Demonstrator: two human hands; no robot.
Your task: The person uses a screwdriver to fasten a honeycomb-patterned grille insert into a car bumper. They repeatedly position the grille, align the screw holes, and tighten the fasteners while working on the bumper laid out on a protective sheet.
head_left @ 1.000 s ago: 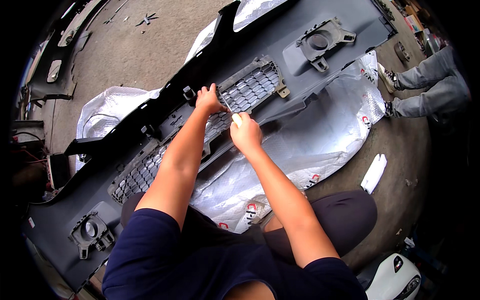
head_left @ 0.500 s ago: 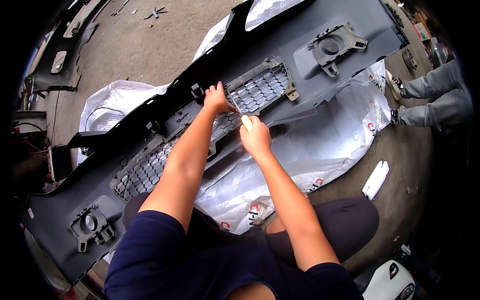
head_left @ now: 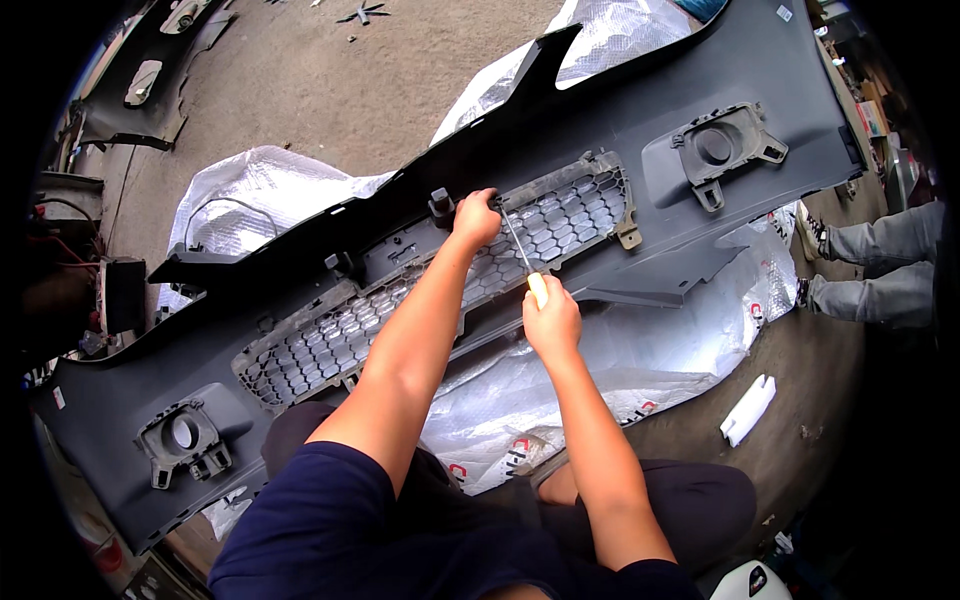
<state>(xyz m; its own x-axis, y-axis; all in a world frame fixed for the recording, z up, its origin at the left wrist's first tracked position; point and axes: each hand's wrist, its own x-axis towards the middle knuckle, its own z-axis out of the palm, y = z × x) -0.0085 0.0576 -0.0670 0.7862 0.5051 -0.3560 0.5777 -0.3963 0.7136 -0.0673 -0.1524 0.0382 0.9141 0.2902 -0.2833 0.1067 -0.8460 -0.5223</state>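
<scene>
A large dark grey car bumper (head_left: 600, 130) lies inner side up across the picture, with a honeycomb grille (head_left: 330, 340) along its middle. My right hand (head_left: 553, 325) is closed around the yellow handle of a screwdriver (head_left: 539, 290). Its thin metal shaft slants up and left over the grille, and its tip ends at the grille's far edge by my left hand (head_left: 476, 218). There my left fingers are drawn together; whatever they pinch is hidden. Just left of that hand a black bracket (head_left: 441, 207) stands up from the bumper.
Silver bubble wrap (head_left: 600, 350) lies beneath the bumper. Round lamp housings sit at the left (head_left: 184, 440) and right (head_left: 722, 150) ends. A person's legs (head_left: 870, 265) in grey trousers are at the right. A white foam piece (head_left: 748, 410) rests on the floor.
The whole view has shifted, so the bumper appears lower and farther right. My left thumb, earlier stretched toward the screwdriver handle, is now drawn in near the tip. My right hand still holds the screwdriver.
</scene>
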